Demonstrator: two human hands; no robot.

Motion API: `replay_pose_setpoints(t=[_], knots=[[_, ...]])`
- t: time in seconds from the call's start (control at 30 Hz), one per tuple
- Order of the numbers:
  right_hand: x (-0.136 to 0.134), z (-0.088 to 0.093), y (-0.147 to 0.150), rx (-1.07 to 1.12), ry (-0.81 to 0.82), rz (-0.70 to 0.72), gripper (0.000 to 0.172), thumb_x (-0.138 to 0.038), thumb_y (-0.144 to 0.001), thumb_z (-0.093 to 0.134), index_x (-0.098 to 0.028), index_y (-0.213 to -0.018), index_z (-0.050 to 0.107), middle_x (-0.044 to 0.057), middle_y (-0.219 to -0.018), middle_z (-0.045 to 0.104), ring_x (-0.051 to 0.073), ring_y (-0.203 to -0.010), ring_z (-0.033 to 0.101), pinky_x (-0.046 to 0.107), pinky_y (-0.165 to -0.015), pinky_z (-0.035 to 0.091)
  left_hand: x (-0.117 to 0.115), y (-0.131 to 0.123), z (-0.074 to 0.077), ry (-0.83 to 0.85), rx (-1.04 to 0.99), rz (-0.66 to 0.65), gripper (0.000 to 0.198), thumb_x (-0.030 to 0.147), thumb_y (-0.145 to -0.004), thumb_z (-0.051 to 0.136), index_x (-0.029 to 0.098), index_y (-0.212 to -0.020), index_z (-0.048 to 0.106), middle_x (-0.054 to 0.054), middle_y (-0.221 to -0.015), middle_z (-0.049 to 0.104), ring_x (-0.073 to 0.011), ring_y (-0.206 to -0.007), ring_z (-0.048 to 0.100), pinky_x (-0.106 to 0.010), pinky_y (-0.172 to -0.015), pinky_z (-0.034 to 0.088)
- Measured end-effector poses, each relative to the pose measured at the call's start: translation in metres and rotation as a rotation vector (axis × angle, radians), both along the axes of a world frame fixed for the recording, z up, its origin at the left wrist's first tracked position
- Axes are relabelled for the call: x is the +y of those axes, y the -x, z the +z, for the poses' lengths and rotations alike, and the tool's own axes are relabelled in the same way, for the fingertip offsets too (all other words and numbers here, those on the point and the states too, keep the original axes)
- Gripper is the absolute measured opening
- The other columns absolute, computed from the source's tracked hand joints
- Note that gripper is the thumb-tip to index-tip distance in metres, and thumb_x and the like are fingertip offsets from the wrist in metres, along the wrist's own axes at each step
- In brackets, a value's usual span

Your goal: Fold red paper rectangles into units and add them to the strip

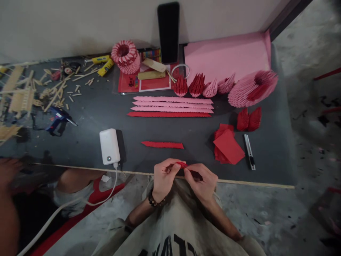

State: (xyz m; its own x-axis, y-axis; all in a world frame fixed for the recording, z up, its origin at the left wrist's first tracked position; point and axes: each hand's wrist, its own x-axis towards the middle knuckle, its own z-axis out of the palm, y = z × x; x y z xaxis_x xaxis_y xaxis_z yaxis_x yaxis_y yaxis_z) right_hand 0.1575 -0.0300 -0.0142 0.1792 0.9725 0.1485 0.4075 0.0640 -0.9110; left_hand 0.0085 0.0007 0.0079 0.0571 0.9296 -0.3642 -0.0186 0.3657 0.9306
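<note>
Both my hands meet at the table's front edge around a small folded piece of red paper [182,164]. My left hand [164,177], with a beaded bracelet at the wrist, pinches one side of it. Thumb and fingers of my right hand [201,180] close on the other side. Fingers cover part of the paper. Just beyond lies a short red strip of joined folded pieces [162,144]. Farther back, several longer pink strips [173,104] lie parallel to a long red strip [169,114]. A pile of red paper rectangles [228,145] is to the right of my hands.
A utility knife [249,152] and red folded bundles [248,119] lie right. Pink paper vases [125,57], [252,89] and a phone [168,32] stand behind. A white power bank [109,146] with cable, a blue glue gun [60,120] and wooden sticks lie left, near another person's hand [9,170].
</note>
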Motion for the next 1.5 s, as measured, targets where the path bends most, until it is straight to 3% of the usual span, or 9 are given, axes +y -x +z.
replay_pose_setpoints(t=[0.2, 0.33, 0.47, 0.7, 0.9, 1.03, 1.17, 1.37, 1.5], knots=[[-0.001, -0.003, 0.006, -0.031, 0.060, 0.065, 0.012, -0.026, -0.090, 0.073, -0.022, -0.078, 0.073, -0.003, -0.068, 0.073, 0.010, -0.053, 0.062, 0.022, -0.052, 0.049, 0.002, 0.002, -0.003, -0.010, 0.109, 0.002, 0.020, 0.038, -0.092, 0.079, 0.021, -0.102, 0.085, -0.006, -0.091, 0.084, -0.0189, -0.084, 0.077, -0.027, -0.079, 0.060], [-0.003, 0.000, 0.004, 0.021, 0.080, -0.064, 0.008, -0.028, -0.089, 0.076, -0.022, -0.094, 0.076, 0.000, -0.077, 0.074, 0.011, -0.059, 0.063, 0.024, -0.052, 0.050, 0.001, 0.006, -0.008, 0.103, 0.001, 0.002, 0.026, 0.038, -0.083, 0.088, 0.018, -0.098, 0.083, -0.006, -0.085, 0.083, -0.0185, -0.078, 0.077, -0.026, -0.075, 0.061], [-0.004, -0.002, 0.003, 0.035, -0.033, -0.149, 0.013, -0.020, -0.089, 0.078, -0.025, -0.101, 0.078, 0.001, -0.087, 0.078, 0.013, -0.067, 0.070, 0.025, -0.057, 0.057, 0.000, 0.006, -0.008, 0.110, -0.007, -0.018, 0.026, 0.041, -0.085, 0.086, 0.015, -0.085, 0.082, -0.007, -0.080, 0.082, -0.0161, -0.071, 0.074, -0.024, -0.069, 0.058], [-0.005, -0.016, 0.001, -0.146, -0.402, -0.038, 0.032, -0.013, -0.093, 0.073, -0.038, -0.112, 0.079, -0.002, -0.096, 0.081, 0.016, -0.081, 0.078, 0.029, -0.070, 0.067, -0.003, 0.004, -0.005, 0.133, -0.070, 0.034, 0.021, 0.040, -0.086, 0.086, 0.019, -0.090, 0.084, -0.007, -0.088, 0.084, -0.0191, -0.077, 0.076, -0.029, -0.075, 0.062], [-0.006, -0.023, -0.002, -0.145, -0.447, 0.005, 0.034, -0.011, -0.095, 0.070, -0.034, -0.119, 0.079, 0.003, -0.100, 0.079, 0.017, -0.086, 0.078, 0.029, -0.072, 0.067, -0.005, 0.007, -0.009, 0.210, -0.169, 0.019, 0.030, 0.042, -0.077, 0.093, 0.017, -0.090, 0.084, -0.009, -0.087, 0.084, -0.0185, -0.073, 0.077, -0.028, -0.073, 0.065], [-0.004, -0.023, -0.010, -0.106, -0.402, 0.117, 0.036, -0.014, -0.095, 0.070, -0.034, -0.124, 0.077, 0.003, -0.102, 0.080, 0.017, -0.088, 0.077, 0.029, -0.077, 0.067, -0.002, 0.009, -0.010, 0.240, -0.210, -0.001, 0.034, 0.045, -0.077, 0.092, 0.015, -0.091, 0.083, -0.008, -0.084, 0.083, -0.0179, -0.069, 0.076, -0.028, -0.068, 0.065], [-0.003, -0.018, -0.018, 0.009, -0.281, 0.240, 0.030, -0.040, -0.102, 0.063, -0.029, -0.125, 0.078, 0.008, -0.107, 0.080, 0.022, -0.092, 0.078, 0.035, -0.077, 0.066, 0.002, 0.010, -0.010, 0.211, -0.157, -0.016, 0.031, 0.044, -0.081, 0.089, 0.015, -0.089, 0.081, -0.006, -0.081, 0.081, -0.0139, -0.066, 0.072, -0.024, -0.066, 0.060], [0.001, -0.002, -0.008, 0.068, 0.021, 0.017, 0.020, -0.036, -0.100, 0.065, -0.024, -0.100, 0.082, 0.006, -0.090, 0.082, 0.018, -0.074, 0.076, 0.030, -0.064, 0.062, -0.001, 0.005, -0.009, 0.022, 0.090, -0.009, 0.027, 0.043, -0.091, 0.079, 0.016, -0.091, 0.080, -0.005, -0.082, 0.079, -0.0150, -0.072, 0.072, -0.024, -0.070, 0.059], [0.004, -0.002, -0.002, 0.012, 0.064, -0.019, 0.014, -0.032, -0.096, 0.070, -0.024, -0.089, 0.080, 0.003, -0.080, 0.081, 0.016, -0.067, 0.074, 0.029, -0.065, 0.061, -0.004, 0.004, -0.008, 0.011, 0.166, -0.018, 0.024, 0.042, -0.090, 0.080, 0.018, -0.092, 0.080, -0.007, -0.087, 0.082, -0.0187, -0.078, 0.077, -0.027, -0.074, 0.062]])
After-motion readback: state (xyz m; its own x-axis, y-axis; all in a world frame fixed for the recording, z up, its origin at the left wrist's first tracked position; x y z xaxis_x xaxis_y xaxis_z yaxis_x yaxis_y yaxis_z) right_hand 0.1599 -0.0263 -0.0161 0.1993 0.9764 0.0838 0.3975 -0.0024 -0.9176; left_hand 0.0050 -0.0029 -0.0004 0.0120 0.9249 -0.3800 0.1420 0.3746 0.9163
